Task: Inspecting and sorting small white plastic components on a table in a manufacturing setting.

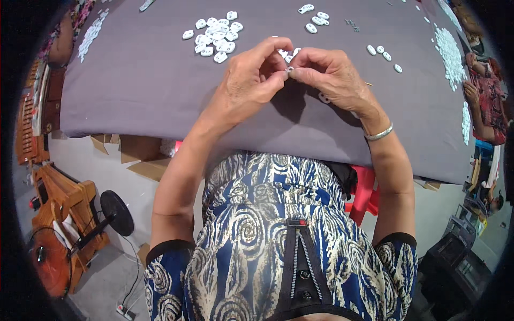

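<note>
Above the grey-covered table, my left hand (251,72) and my right hand (334,75) meet fingertip to fingertip. Both pinch one small white plastic piece (290,69), mostly hidden by the fingers; it resembles a cord lock part. Just behind my fingertips lie a few similar white oval pieces (289,58), partly covered. Under my right hand another white piece (323,98) peeks out. To the far left of my hands is a pile of white oval cord locks (218,35) with holes in them.
More white ovals (311,28) lie at the back and right, near small metal springs (352,25). Heaps of tiny white parts (448,56) line the right edge. Another person's hand (471,92) is there. A fan (51,262) stands on the floor at left.
</note>
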A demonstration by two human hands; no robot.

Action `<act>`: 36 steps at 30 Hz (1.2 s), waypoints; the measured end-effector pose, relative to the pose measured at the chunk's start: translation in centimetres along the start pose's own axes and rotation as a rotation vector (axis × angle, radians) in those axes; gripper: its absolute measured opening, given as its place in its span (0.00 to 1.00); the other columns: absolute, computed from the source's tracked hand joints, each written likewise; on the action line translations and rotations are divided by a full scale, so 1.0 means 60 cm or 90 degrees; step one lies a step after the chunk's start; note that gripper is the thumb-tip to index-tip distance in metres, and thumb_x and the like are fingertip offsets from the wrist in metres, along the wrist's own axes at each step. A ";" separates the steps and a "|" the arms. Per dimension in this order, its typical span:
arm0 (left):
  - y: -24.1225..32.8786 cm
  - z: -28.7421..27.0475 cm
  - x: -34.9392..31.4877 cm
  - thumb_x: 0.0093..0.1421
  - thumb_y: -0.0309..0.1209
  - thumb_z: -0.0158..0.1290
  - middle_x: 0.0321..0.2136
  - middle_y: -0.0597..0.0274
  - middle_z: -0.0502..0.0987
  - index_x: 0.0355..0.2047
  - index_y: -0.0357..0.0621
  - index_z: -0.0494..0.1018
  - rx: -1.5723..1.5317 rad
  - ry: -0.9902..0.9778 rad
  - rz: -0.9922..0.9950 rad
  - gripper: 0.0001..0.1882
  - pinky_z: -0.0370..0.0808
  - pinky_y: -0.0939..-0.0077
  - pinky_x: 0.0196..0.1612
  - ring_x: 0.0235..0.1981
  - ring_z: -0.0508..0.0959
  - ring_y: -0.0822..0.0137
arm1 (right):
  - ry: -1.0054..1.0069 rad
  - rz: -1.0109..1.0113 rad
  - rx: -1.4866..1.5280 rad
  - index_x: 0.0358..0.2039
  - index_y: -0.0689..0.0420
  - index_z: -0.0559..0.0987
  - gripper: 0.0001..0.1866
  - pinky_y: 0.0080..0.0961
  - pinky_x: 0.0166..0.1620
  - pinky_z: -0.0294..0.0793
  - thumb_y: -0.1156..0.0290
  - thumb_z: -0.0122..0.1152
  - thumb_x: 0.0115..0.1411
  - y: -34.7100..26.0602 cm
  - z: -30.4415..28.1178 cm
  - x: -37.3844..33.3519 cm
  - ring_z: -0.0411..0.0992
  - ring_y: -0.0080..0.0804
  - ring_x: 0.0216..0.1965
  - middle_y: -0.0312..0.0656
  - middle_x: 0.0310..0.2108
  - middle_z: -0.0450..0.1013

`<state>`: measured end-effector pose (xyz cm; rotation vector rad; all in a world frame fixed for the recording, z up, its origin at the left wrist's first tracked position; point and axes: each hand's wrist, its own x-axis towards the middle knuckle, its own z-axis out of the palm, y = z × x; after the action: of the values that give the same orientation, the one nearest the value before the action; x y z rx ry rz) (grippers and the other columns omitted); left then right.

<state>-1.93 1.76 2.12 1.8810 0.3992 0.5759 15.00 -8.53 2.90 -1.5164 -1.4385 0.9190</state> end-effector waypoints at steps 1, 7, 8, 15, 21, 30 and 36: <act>-0.004 0.003 0.002 0.53 0.20 0.52 0.25 0.66 0.72 0.47 0.40 0.69 -0.043 0.027 0.003 0.18 0.70 0.82 0.29 0.24 0.71 0.77 | 0.012 0.025 0.042 0.31 0.62 0.76 0.08 0.16 0.27 0.62 0.70 0.58 0.59 -0.003 0.001 0.000 0.62 0.14 0.24 0.29 0.20 0.66; -0.014 0.022 0.004 0.57 0.22 0.53 0.27 0.66 0.74 0.44 0.38 0.70 -0.146 0.109 -0.060 0.14 0.72 0.84 0.31 0.28 0.72 0.80 | 0.068 0.073 0.134 0.31 0.62 0.76 0.06 0.13 0.27 0.62 0.71 0.58 0.60 -0.016 0.009 0.004 0.61 0.10 0.26 0.25 0.23 0.66; -0.013 0.023 0.002 0.58 0.22 0.53 0.29 0.66 0.74 0.44 0.36 0.70 -0.198 0.113 -0.077 0.13 0.72 0.84 0.34 0.30 0.73 0.80 | 0.069 0.037 0.170 0.31 0.62 0.75 0.06 0.13 0.28 0.62 0.72 0.58 0.59 -0.018 0.009 0.002 0.61 0.10 0.27 0.25 0.24 0.67; -0.006 0.021 0.001 0.58 0.22 0.53 0.33 0.68 0.73 0.44 0.38 0.69 -0.245 0.117 -0.069 0.13 0.71 0.84 0.39 0.34 0.72 0.79 | 0.095 0.045 0.084 0.30 0.64 0.75 0.05 0.14 0.29 0.66 0.75 0.59 0.56 -0.017 -0.011 0.000 0.65 0.13 0.27 0.31 0.23 0.69; -0.003 0.021 0.001 0.58 0.20 0.54 0.32 0.68 0.71 0.46 0.38 0.68 -0.269 0.123 -0.065 0.15 0.70 0.86 0.37 0.33 0.70 0.80 | 0.145 0.054 0.093 0.31 0.61 0.78 0.03 0.12 0.27 0.67 0.77 0.62 0.54 -0.012 -0.031 0.004 0.66 0.11 0.25 0.29 0.22 0.71; -0.005 0.018 -0.001 0.59 0.19 0.52 0.33 0.69 0.68 0.47 0.37 0.66 -0.184 0.078 -0.069 0.15 0.69 0.86 0.39 0.34 0.68 0.80 | 0.131 0.146 0.108 0.29 0.61 0.80 0.04 0.13 0.24 0.64 0.74 0.60 0.55 -0.031 -0.027 -0.001 0.65 0.13 0.22 0.30 0.22 0.72; -0.004 0.023 -0.002 0.58 0.19 0.51 0.32 0.69 0.68 0.46 0.37 0.66 -0.167 0.071 -0.076 0.15 0.69 0.87 0.38 0.33 0.68 0.80 | 0.141 0.036 0.026 0.33 0.61 0.79 0.05 0.14 0.26 0.65 0.75 0.57 0.58 -0.019 -0.024 0.004 0.65 0.13 0.24 0.30 0.22 0.70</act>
<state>-1.25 0.71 1.43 1.5685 0.4810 0.6228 15.92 -8.43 4.52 -1.5825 -1.2169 0.7811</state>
